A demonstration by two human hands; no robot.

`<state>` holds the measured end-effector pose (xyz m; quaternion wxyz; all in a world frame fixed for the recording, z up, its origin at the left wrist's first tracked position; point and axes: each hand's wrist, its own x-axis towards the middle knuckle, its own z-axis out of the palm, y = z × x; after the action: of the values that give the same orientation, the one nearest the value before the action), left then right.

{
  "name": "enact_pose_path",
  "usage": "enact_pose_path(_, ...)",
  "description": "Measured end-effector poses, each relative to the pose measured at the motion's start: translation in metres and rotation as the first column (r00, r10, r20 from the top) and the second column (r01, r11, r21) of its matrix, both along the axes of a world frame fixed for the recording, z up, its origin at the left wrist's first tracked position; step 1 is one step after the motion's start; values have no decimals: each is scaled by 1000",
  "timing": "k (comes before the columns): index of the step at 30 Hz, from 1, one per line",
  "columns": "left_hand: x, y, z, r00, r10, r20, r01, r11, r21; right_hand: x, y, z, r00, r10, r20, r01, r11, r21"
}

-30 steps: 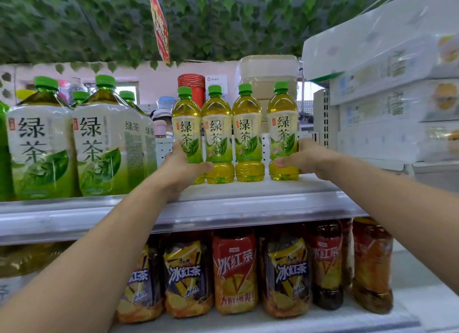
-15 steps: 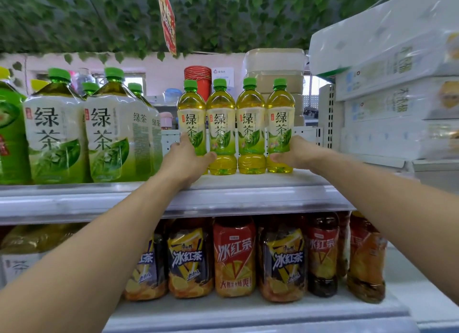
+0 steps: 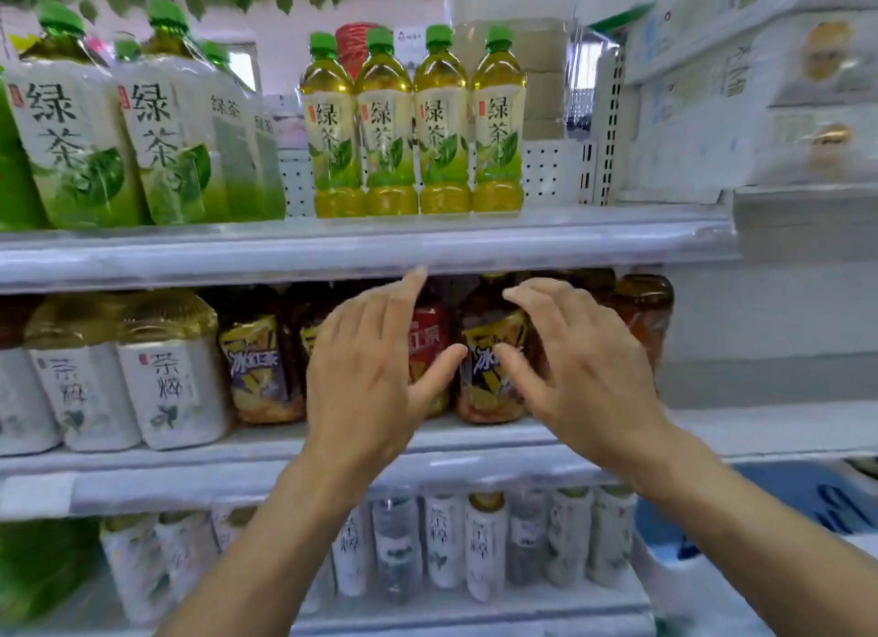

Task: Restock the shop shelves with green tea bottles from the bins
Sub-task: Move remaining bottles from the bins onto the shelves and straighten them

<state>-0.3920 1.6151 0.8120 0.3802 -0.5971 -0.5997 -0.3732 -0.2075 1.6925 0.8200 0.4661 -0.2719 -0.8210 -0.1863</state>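
Both hands dropped off green tea bottles; left hand, right hand empty below shelf edge.

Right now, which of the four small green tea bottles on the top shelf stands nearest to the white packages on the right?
The rightmost small green tea bottle; the other three stand in a row to its left.

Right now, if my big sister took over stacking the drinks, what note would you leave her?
Left hand: open, empty, held in front of the middle shelf.
Right hand: open, empty, beside it.
Four small green tea bottles stand upright in a row on the top shelf, right of the big green tea bottles.
Done: that row is placed.
Left: fetch more; bins not in view.
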Motion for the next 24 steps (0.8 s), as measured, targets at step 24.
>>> enact_pose_path(24, 84, -101, -503, 726, 512, 459, 398, 232, -888, 115, -76, -518, 855, 196, 480, 461, 134, -877)
